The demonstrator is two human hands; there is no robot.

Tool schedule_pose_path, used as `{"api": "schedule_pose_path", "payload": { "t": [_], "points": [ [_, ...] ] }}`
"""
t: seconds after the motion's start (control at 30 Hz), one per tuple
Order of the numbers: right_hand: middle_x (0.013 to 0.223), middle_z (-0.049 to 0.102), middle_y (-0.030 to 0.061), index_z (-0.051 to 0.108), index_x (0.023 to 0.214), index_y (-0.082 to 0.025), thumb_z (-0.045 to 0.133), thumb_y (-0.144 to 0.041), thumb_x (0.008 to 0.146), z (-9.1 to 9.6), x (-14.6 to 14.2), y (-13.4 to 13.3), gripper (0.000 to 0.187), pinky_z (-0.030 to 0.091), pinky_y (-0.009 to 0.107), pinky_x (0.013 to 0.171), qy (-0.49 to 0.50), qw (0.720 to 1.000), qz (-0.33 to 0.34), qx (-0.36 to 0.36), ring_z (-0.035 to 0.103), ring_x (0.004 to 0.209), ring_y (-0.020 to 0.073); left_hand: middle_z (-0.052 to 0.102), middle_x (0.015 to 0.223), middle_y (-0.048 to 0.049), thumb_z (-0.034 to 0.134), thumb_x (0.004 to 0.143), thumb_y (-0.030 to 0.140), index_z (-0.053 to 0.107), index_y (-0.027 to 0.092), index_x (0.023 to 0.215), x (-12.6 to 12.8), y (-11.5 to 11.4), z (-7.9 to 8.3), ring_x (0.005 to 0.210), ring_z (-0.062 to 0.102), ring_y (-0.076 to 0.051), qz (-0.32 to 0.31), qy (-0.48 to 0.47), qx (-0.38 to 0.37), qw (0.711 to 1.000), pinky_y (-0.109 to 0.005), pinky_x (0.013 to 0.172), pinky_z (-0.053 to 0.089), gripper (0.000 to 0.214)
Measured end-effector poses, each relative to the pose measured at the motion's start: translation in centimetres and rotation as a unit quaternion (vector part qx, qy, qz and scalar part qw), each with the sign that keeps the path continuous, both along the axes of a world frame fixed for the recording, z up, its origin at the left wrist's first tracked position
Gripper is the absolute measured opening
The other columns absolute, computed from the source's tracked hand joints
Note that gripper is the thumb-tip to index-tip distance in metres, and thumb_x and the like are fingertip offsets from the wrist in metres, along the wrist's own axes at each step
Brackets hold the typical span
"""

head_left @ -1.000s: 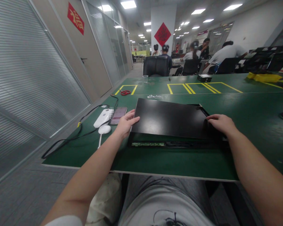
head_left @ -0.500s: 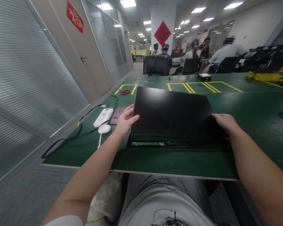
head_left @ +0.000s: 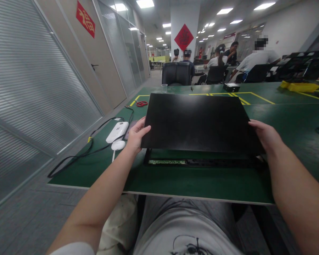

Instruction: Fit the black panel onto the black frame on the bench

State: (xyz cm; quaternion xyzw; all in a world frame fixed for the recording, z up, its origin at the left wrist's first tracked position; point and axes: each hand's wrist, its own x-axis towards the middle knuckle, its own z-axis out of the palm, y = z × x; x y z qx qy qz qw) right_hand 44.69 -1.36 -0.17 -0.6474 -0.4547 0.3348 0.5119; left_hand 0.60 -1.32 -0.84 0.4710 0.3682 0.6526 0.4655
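Observation:
A large flat black panel is held up off the green table, tilted with its far edge raised. My left hand grips its left edge, fingers curled round it. My right hand grips the right edge the same way. Under the panel lies a black frame with a strip of green circuit board along its near side; most of the frame is hidden by the panel.
Left of my left hand lie a white device, a white puck, a phone and black cables. Red scissors and a clear cup sit farther back. Several seated people and black chairs are beyond the table.
The panel has been lifted from lying nearly flat on the frame to being held clear above it and drawn toward me; both hands rose with its edges.

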Motion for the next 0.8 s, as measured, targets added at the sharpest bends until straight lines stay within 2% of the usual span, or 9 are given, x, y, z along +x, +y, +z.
{"api": "schedule_pose_path", "payload": {
  "t": [0.03,0.1,0.2,0.27,0.37,0.53,0.67,0.73,0.8],
  "points": [
    [0.102,0.072,0.0093,0.063,0.125,-0.021,0.048,-0.033,0.081,0.5,-0.2,-0.4,0.048,0.054,0.038,0.079,0.072,0.997,0.019,0.007,0.069,0.085,0.0252,0.063,0.134,-0.0075,0.082,0.06,0.024,0.074,0.02,0.108,0.0,0.0,0.1,0.128,0.053,-0.029,-0.005,-0.009,-0.005,1.0,-0.036,0.104,0.046,0.048],
    [0.108,0.072,0.0081,0.06,0.131,-0.026,0.047,-0.036,0.083,1.2,-0.5,-1.2,0.051,0.052,0.041,0.084,0.137,0.99,0.031,0.029,0.068,0.092,0.027,0.067,0.127,-0.0073,0.082,0.061,0.024,0.073,0.02,0.111,0.0,-0.1,0.2,0.123,0.058,-0.028,-0.013,-0.022,-0.016,1.0,-0.036,0.101,0.048,0.052],
    [0.105,0.072,0.0121,0.058,0.135,-0.021,0.042,-0.038,0.086,1.9,-0.8,-2.0,0.054,0.049,0.047,0.087,0.174,0.985,0.006,0.003,0.068,0.096,0.0312,0.073,0.117,-0.0064,0.082,0.061,0.025,0.071,0.02,0.115,0.2,-0.4,0.5,0.114,0.064,-0.027,-0.017,-0.032,-0.033,0.999,-0.035,0.097,0.051,0.056],
    [0.101,0.072,0.0149,0.057,0.136,-0.018,0.035,-0.039,0.087,2.0,-0.8,-2.2,0.058,0.048,0.051,0.088,0.169,0.985,0.003,-0.023,0.067,0.098,0.0335,0.074,0.112,-0.0061,0.082,0.06,0.025,0.07,0.02,0.115,0.3,-0.5,0.5,0.11,0.066,-0.027,-0.018,-0.035,-0.041,0.998,-0.035,0.095,0.052,0.057],
    [0.101,0.071,0.0174,0.056,0.137,-0.014,0.029,-0.041,0.088,1.8,-0.7,-2.0,0.062,0.047,0.053,0.087,0.139,0.99,0.011,-0.026,0.067,0.1,0.0352,0.076,0.106,-0.0061,0.082,0.06,0.026,0.07,0.019,0.117,0.2,-0.5,0.5,0.107,0.068,-0.026,-0.029,-0.039,-0.048,0.998,-0.035,0.092,0.053,0.059],
    [0.103,0.072,0.0166,0.061,0.131,-0.014,0.037,-0.044,0.084,1.0,-0.1,-1.3,0.061,0.049,0.051,0.086,0.154,0.988,0.003,-0.003,0.067,0.094,0.035,0.076,0.106,-0.0067,0.078,0.063,0.029,0.07,0.017,0.117,0.2,-0.1,0.5,0.106,0.068,-0.027,-0.059,-0.046,-0.045,0.996,-0.034,0.09,0.053,0.055],
    [0.113,0.07,0.0164,0.055,0.139,-0.016,0.037,-0.042,0.085,1.0,0.0,-1.3,0.062,0.049,0.05,0.086,0.185,0.983,0.012,0.006,0.067,0.096,0.0336,0.076,0.104,-0.0051,0.067,0.07,0.031,0.073,0.017,0.108,0.2,-0.1,1.0,0.108,0.066,-0.03,-0.05,-0.049,-0.064,0.995,-0.036,0.087,0.053,0.041],
    [0.121,0.067,0.0167,0.051,0.142,-0.016,0.03,-0.042,0.087,1.1,0.0,-1.3,0.065,0.049,0.049,0.086,0.161,0.987,0.021,-0.001,0.066,0.1,0.0331,0.076,0.103,-0.0052,0.061,0.074,0.033,0.074,0.017,0.106,0.4,-0.3,1.4,0.108,0.065,-0.031,-0.049,-0.057,-0.074,0.994,-0.037,0.087,0.053,0.038],
    [0.126,0.064,0.0163,0.053,0.141,-0.016,0.025,-0.043,0.087,1.1,0.0,-1.2,0.066,0.049,0.047,0.085,0.131,0.991,0.019,0.006,0.065,0.103,0.0324,0.076,0.104,-0.0071,0.056,0.077,0.038,0.074,0.016,0.107,0.5,-0.6,1.7,0.109,0.065,-0.032,-0.073,-0.067,-0.08,0.992,-0.039,0.087,0.052,0.041]
  ]
}}
